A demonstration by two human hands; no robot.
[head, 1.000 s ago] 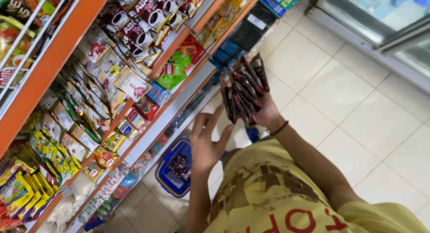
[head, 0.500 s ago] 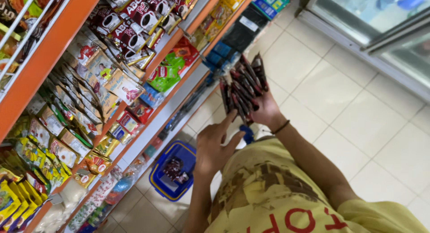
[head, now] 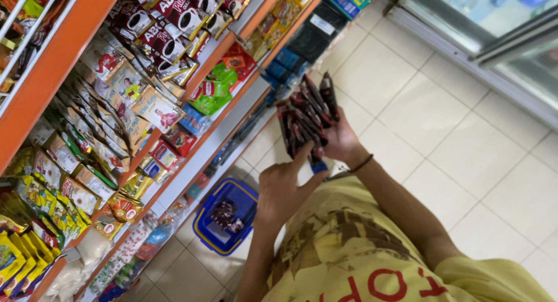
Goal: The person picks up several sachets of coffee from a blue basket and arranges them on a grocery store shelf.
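Inside right hand (head: 343, 142): sachets (head: 305, 119) (seemingly fanned).

— What carries the goods here?

— A tall orange-edged store shelf rack (head: 55, 64) fills the view from nine to twelve o'clock, its tiers running diagonally. The upper tier holds dark red sachet strips printed with cups (head: 165, 17). Below them hang pale paper sachet packs (head: 125, 90), and at about eleven o'clock lie green snack packets (head: 212, 93).

— And lower down?

— Yellow packets (head: 17, 261) crowd the rack at eight o'clock. The cream tiled floor (head: 430, 104) spreads from one to five o'clock. On it, at about seven o'clock, stands a blue plastic shopping basket (head: 224, 226) just beside the rack's foot, with dark sachets (head: 224, 212) lying inside.
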